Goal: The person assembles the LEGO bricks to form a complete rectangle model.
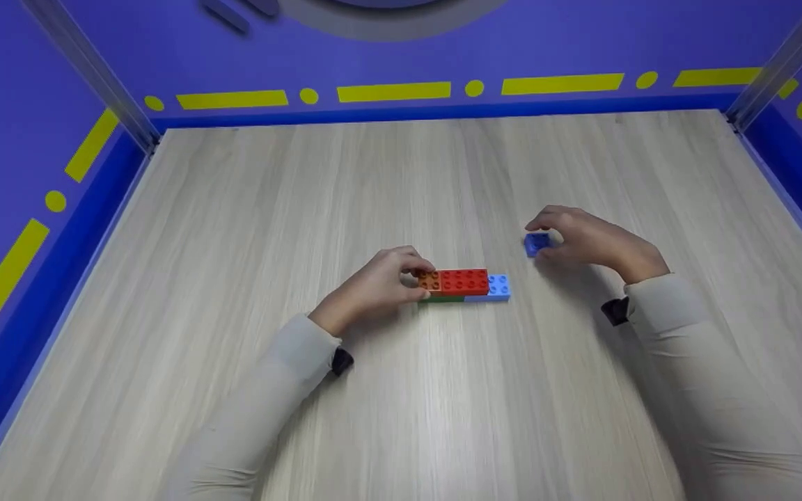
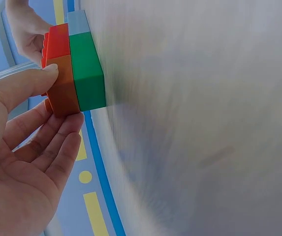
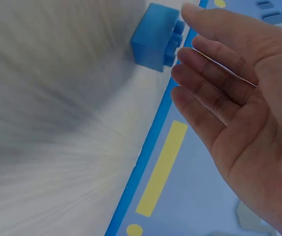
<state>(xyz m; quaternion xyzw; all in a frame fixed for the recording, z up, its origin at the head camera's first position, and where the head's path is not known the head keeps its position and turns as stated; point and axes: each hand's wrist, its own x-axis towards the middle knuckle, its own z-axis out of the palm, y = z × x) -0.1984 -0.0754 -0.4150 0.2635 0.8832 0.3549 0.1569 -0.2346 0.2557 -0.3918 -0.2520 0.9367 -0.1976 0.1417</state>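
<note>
My left hand pinches an orange toy brick between the thumb and fingers. That brick sits end to end with a red brick in the upper layer. Beneath them lie a green brick and a light blue brick, whose studs show past the red one's right end. To the right, my right hand hovers around a small blue brick standing on the table. Its thumb and fingers are spread near the studs, without closing on the brick.
The pale wood-grain table is bordered by blue walls with yellow dashes and dots. Both forearms in light sleeves reach in from the front, with a dark band at each wrist.
</note>
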